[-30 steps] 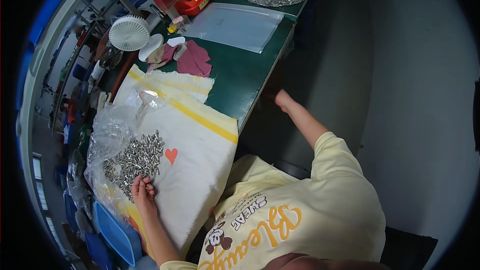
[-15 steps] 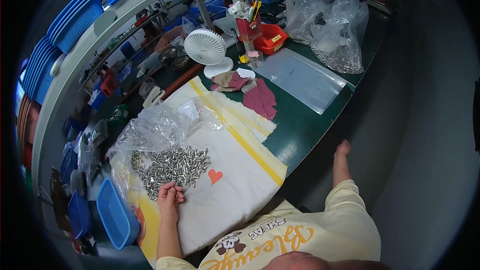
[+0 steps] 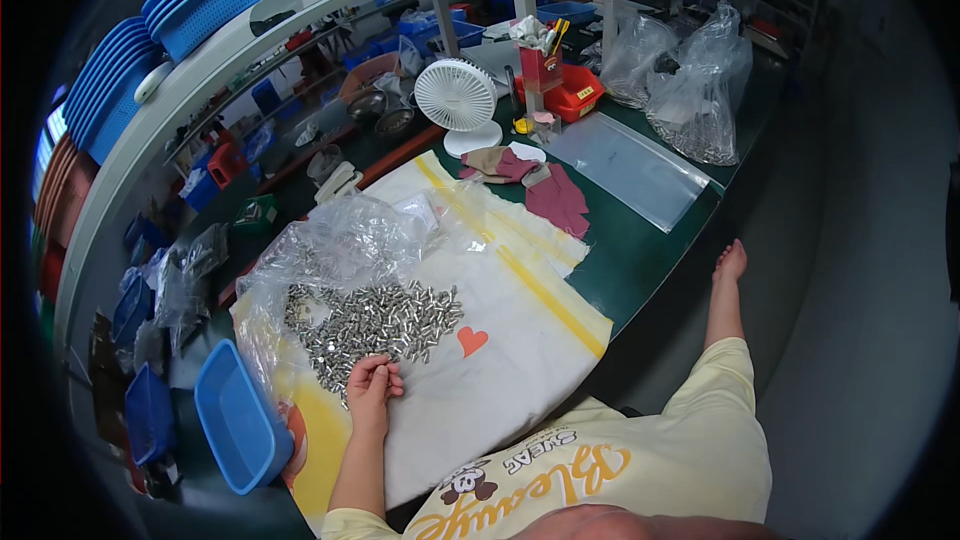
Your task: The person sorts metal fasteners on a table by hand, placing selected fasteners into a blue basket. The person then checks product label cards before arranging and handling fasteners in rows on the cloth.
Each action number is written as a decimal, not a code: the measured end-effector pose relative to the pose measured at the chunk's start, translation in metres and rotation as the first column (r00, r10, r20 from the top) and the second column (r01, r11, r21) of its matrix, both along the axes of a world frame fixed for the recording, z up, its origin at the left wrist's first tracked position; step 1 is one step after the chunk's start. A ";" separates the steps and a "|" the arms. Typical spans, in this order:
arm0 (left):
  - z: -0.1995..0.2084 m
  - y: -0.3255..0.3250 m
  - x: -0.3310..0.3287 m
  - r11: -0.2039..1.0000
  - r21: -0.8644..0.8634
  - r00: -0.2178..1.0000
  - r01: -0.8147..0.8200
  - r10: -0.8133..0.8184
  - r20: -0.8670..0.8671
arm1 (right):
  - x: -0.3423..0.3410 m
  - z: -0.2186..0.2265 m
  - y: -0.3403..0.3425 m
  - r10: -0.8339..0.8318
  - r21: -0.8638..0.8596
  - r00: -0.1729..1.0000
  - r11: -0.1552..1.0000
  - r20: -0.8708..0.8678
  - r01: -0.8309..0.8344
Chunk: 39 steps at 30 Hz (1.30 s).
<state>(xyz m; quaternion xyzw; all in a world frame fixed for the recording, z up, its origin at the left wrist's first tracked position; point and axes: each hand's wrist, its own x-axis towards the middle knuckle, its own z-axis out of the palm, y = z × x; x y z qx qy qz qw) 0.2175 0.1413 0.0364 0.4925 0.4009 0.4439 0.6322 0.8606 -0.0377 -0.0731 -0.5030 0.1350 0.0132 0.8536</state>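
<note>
A heap of small silvery metal fittings (image 3: pixel 385 325) lies on a white and yellow cloth (image 3: pixel 520 360) with a red heart print. At the heap's near edge is my left hand (image 3: pixel 374 385), its fingers bent and pinched together. Whatever sits between its fingertips is too small to make out. A crumpled clear plastic bag (image 3: pixel 340 240) covers the heap's far side. My right hand (image 3: pixel 732 261) is held out beyond the table's right edge, over the floor. Its fingers are loosely bent, thumb apart, with nothing visible in them.
A blue tray (image 3: pixel 240 420) stands left of the cloth. Beyond the cloth are maroon gloves (image 3: pixel 555 202), a white fan (image 3: pixel 456 98), a flat clear plastic sheet (image 3: pixel 640 168), a red bin (image 3: pixel 575 92) and bags of metal parts (image 3: pixel 700 100). A shelf frame (image 3: pixel 150 160) with stacked baskets curves along the left.
The whole view has shifted, so the table's things appear farther right. My right hand has gone farther out and away from the table edge. My left hand stays at the heap.
</note>
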 end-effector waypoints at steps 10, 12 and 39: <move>-0.001 0.001 -0.004 0.999 0.048 1.000 0.008 -0.008 0.000 | -0.054 -0.220 0.031 0.662 0.319 0.749 0.714 -0.019 -0.623; 0.002 -0.002 -0.004 0.999 0.054 1.000 -0.005 0.006 -0.015 | -0.056 -0.236 0.049 0.674 0.311 0.737 0.712 -0.048 -0.630; 0.006 -0.012 -0.004 0.994 0.075 0.984 -0.080 0.091 -0.150 | -0.073 -0.289 0.070 0.563 -0.074 0.668 0.736 -0.487 -0.673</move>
